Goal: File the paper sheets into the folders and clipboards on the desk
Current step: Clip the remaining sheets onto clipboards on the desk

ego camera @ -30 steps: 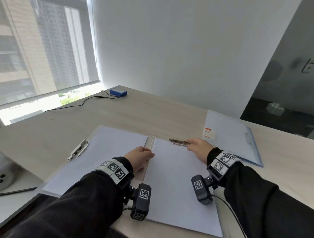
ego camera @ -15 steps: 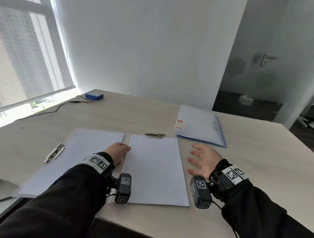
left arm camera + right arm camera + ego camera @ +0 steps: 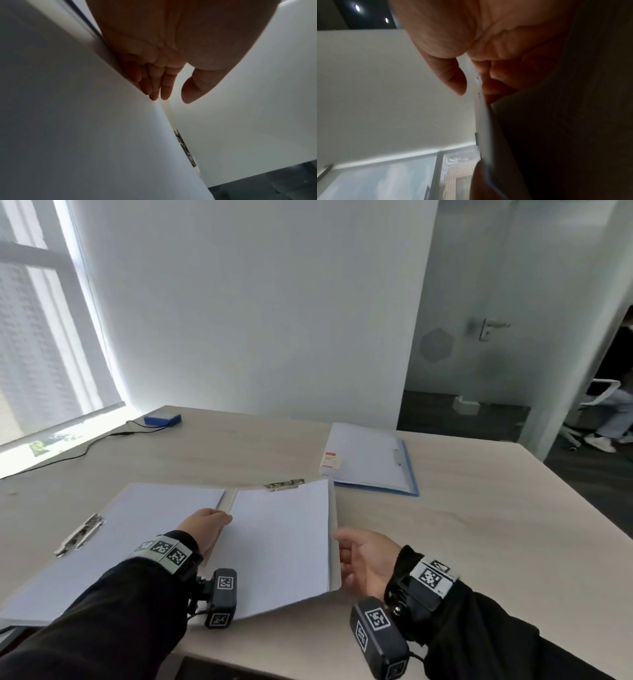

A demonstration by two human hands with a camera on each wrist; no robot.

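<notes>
**A:** What can't you make out from where you stand?

**B:** Your right hand point(image 3: 364, 559) has its fingers tucked under the raised right edge of the clipboard point(image 3: 334, 542), so they are hidden in the head view; the right wrist view is blurred, showing only the thumb point(image 3: 452, 79) on top of the edge and the fingers below, pinching it. The board's underside there is dark. Your sleeves cover the near edge of the desk point(image 3: 479, 525) and the near corners of both boards.

**A:** And my left?

**B:** Your left hand point(image 3: 205, 525) lies with straight fingers point(image 3: 154, 88) on the gap between the two boards, holding nothing. The clip point(image 3: 284, 484) sits at the far edge of the tilted board, over the sheet point(image 3: 277, 542).

**A:** What else is around?

**B:** A second clipboard point(image 3: 102, 542) with paper lies flat at the left, its clip point(image 3: 80, 534) on its left edge. A blue folder point(image 3: 370, 460) lies closed toward the far right, apart from the boards. A blue box point(image 3: 162, 418) with a cable sits at the far left corner. Someone's legs and a chair are cut off at the right.
</notes>
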